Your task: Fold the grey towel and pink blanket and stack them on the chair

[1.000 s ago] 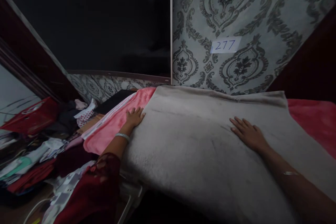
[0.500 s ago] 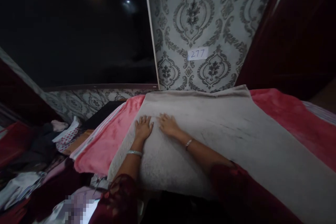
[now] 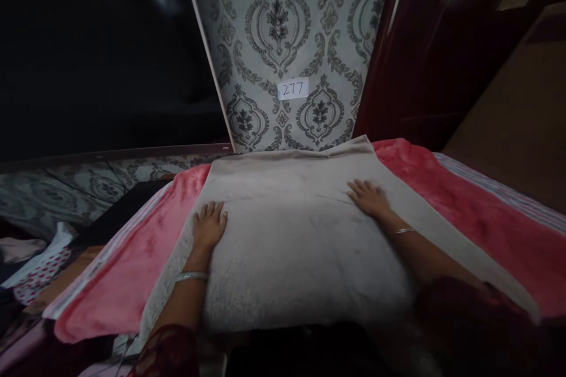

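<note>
Across the pink fleece blanket (image 3: 464, 212) lies a grey plush towel (image 3: 292, 235), soft, limp and light by the look of it. Left hand (image 3: 209, 227) and right hand (image 3: 369, 197) rest flat, fingers spread, gripping nothing; its corners look best for lifting.

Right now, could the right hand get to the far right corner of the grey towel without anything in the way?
Probably yes. The right hand lies flat on the grey towel, and only bare towel shows between it and the far right corner. The left hand rests at the opposite edge.
</note>
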The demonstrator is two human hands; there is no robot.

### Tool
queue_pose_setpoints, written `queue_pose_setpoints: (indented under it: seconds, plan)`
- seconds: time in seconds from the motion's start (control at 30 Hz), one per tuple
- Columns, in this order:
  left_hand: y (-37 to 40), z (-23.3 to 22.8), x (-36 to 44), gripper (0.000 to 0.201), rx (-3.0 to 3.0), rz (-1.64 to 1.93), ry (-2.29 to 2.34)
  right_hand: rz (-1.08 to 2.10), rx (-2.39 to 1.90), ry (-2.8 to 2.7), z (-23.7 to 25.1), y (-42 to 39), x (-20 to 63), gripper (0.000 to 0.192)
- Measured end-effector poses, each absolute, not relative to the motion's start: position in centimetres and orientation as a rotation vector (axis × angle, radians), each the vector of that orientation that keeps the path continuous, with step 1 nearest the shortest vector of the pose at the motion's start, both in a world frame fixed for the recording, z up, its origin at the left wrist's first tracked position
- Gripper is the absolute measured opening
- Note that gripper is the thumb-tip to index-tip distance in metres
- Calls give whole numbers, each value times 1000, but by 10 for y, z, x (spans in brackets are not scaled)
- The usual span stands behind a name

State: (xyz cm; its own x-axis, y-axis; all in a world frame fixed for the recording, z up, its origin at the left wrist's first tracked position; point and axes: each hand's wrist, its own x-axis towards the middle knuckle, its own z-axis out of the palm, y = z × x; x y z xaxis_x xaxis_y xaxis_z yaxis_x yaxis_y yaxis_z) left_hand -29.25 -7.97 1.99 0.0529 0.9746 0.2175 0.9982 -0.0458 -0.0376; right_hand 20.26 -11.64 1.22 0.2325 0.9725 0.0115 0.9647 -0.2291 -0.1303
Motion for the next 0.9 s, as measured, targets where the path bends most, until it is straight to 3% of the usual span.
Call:
queue_pose_setpoints:
  seconds: [0.13,0.27,0.4,0.57,0.67,0.77,0.9]
  plan:
    - [-80,19,-292,54,-2150,-252,-2009,89,-2591,-1510,2,-173,296,58]
    - [-79,20,-291,51,-2168,-326,-2010,48,-2678,-1319,3,-199,309,62]
    - [-83,29,-285,51,-2188,-356,-1957,-160,-2368,-1637,18,-184,219,60]
    - [-113,33,-265,52,-2267,-316,-1770,141,-1752,-2323,19,-181,54,63]
    - [-137,22,-256,56,-2366,-173,-1707,197,-1469,-2517,8,-191,4,61]
    - [-146,12,-255,58,-2394,-101,-1774,180,-1502,-2509,-2,-191,21,61]
    - [-143,7,-257,60,-2381,-113,-1805,79,-2061,-2240,-6,-192,129,61]
